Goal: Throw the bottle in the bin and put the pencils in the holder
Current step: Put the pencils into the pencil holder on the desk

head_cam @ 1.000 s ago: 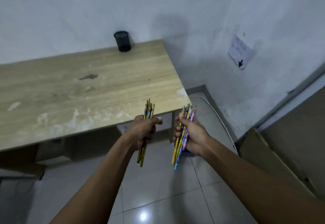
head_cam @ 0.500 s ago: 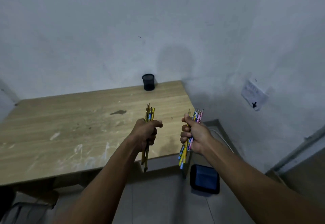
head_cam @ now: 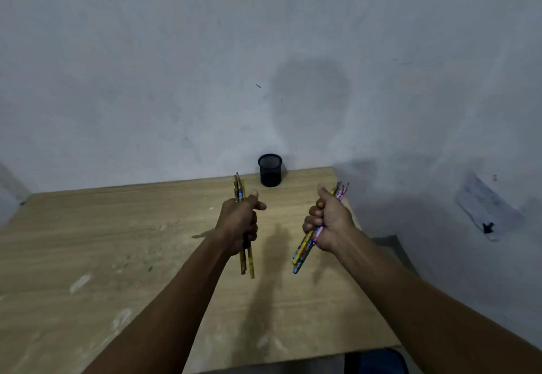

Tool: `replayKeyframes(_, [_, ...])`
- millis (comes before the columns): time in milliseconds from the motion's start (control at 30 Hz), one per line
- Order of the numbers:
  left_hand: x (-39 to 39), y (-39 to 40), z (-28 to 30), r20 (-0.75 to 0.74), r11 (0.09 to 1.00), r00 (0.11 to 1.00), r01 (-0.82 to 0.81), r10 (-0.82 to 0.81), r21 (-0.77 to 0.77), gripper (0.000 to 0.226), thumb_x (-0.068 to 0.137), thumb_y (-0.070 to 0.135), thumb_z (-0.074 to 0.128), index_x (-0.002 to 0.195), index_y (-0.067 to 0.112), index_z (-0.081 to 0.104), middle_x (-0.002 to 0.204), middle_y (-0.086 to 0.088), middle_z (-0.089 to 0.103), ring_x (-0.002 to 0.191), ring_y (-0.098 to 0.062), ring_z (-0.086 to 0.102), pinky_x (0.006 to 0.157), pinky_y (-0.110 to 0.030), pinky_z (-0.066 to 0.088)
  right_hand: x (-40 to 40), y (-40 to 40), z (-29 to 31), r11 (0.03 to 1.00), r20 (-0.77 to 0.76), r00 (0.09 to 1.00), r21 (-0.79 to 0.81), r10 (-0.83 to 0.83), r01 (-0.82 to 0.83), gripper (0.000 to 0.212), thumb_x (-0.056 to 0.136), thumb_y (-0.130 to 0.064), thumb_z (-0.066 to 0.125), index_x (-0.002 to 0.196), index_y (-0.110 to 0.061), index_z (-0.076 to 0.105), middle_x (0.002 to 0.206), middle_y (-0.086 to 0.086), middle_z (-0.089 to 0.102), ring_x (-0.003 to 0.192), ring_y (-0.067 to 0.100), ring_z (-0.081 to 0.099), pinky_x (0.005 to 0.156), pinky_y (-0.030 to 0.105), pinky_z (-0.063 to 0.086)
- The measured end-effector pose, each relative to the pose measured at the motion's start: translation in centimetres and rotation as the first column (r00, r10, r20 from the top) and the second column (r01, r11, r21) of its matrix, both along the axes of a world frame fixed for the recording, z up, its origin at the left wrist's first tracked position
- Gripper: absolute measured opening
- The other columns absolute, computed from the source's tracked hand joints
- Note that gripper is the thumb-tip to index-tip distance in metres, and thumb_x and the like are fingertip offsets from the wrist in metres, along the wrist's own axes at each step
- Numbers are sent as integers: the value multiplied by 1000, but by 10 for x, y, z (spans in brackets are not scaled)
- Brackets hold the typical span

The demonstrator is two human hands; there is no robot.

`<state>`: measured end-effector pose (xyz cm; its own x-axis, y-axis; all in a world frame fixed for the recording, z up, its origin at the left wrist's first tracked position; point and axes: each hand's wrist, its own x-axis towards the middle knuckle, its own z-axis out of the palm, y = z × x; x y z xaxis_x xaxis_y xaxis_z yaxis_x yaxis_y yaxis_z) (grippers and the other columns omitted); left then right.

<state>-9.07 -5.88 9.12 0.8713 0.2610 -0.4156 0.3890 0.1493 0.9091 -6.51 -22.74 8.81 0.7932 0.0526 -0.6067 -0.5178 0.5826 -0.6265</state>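
A black mesh holder [head_cam: 270, 170] stands upright at the far right corner of the wooden table [head_cam: 88, 256], against the wall. My left hand [head_cam: 239, 222] is closed around a bunch of yellow pencils [head_cam: 247, 259], held upright above the table. My right hand [head_cam: 330, 221] grips a second bunch of colourful pencils [head_cam: 303, 249], tilted, over the table's right side. Both hands hover short of the holder, one on each side of it. No bottle is in view.
White walls close the corner behind and to the right of the table. A paper sheet [head_cam: 484, 206] is stuck on the right wall. A dark blue bin [head_cam: 377, 362] shows at the bottom edge, below the table's near right corner.
I have stepped up to the table. Both hands, each still holding its pencils, moved from beyond the table's near edge to above its top, closer to the holder.
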Motion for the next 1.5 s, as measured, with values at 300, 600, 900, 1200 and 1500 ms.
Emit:
replayKeyframes(300, [116,20,-12,69,988,986,-155,155,-10,46,96,45,48,74,5,56,45,1,29,38,-15,27,44,-25,27,117,31,-12,997,19,997,18,-73,72,51,90,-45,62,56,-18,34,40,-3,28,31,12,24,45,24,29])
replayKeyframes(600, [246,38,-42,249,953,919,-292,304,-85,49,96,42,51,63,6,55,36,4,38,33,-13,33,46,-27,29,241,64,-50,948,145,940,-33,-309,317,48,90,-40,64,58,-14,39,40,1,38,36,17,38,46,28,36])
replayKeyframes(900, [347,37,-89,469,947,828,-316,307,-62,49,98,34,50,50,25,55,42,6,49,48,-20,49,54,-34,43,343,107,-87,855,484,810,-209,-332,475,40,91,-22,65,56,-13,49,41,-3,49,39,12,46,48,28,43])
replayKeyframes(1200, [366,33,-156,435,958,877,-270,204,94,41,89,30,63,64,-1,55,56,-8,56,55,-14,54,55,-28,47,356,133,-139,826,532,840,-422,-109,374,35,88,-19,69,59,-12,52,47,-9,52,45,5,50,48,20,43])
replayKeyframes(1500, [370,36,-161,471,967,882,-107,-14,230,26,95,34,49,99,9,55,80,-6,66,71,-20,65,64,-44,55,357,144,-156,782,573,820,-519,19,344,25,93,-25,62,87,-1,63,80,17,69,77,32,69,71,41,57])
